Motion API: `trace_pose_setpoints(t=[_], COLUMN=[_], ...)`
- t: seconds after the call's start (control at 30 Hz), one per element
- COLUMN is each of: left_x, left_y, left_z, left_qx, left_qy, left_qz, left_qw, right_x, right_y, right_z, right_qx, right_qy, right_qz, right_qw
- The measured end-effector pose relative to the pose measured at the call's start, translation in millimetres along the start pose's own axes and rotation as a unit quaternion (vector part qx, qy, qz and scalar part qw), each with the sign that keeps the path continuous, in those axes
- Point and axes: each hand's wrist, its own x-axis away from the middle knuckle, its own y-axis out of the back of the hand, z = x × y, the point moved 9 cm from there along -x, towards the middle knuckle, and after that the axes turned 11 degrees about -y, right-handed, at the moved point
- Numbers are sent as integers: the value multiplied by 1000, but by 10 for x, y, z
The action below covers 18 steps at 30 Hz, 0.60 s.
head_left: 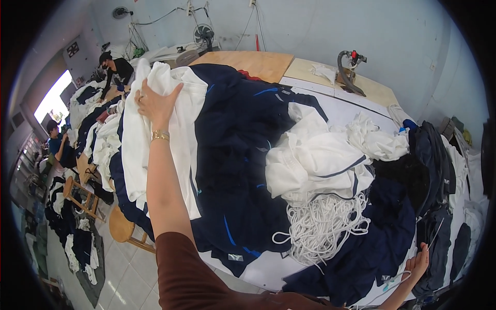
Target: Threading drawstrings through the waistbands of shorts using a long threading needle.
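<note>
My left hand (156, 105) is stretched far out, its thumb spread wide from the fingers. It rests on the upper part of a white garment (173, 139), which looks like trousers and lies over a heap of dark navy garments (232, 134). At the lower right, my right hand (417, 264) pinches a thin, light-coloured rod (438, 231) that points up. A white cord (385, 290) runs beside that hand. Between my arms lies a tangled bundle of white cord (328, 230), with crumpled white garments with dark piping (315, 160) above it.
Dark clothes (439, 160) are piled at the right edge. A black hose with a red-topped fitting (351, 72) stands on the far table. Wooden stools (123, 225) stand at left. Two people (116, 70) are among clothes at far left. A fan (203, 36) is by the wall.
</note>
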Motion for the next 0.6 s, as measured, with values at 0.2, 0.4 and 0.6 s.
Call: trace_pose_setpoints(t=[0.2, 0.4, 0.6], left_x=[-289, -142, 483], left_y=[-652, -745, -324], left_z=[694, 2030, 2165], left_qx=[38, 425, 725], left_qy=[130, 299, 272], left_qz=[70, -82, -141], left_qw=[988, 851, 617], right_x=[-65, -212, -116], right_y=[-356, -280, -568], right_z=[-188, -305, -317], right_qx=[15, -2, 78], right_qy=[-9, -18, -65], right_qz=[43, 17, -39], right_qw=[999, 1000, 994])
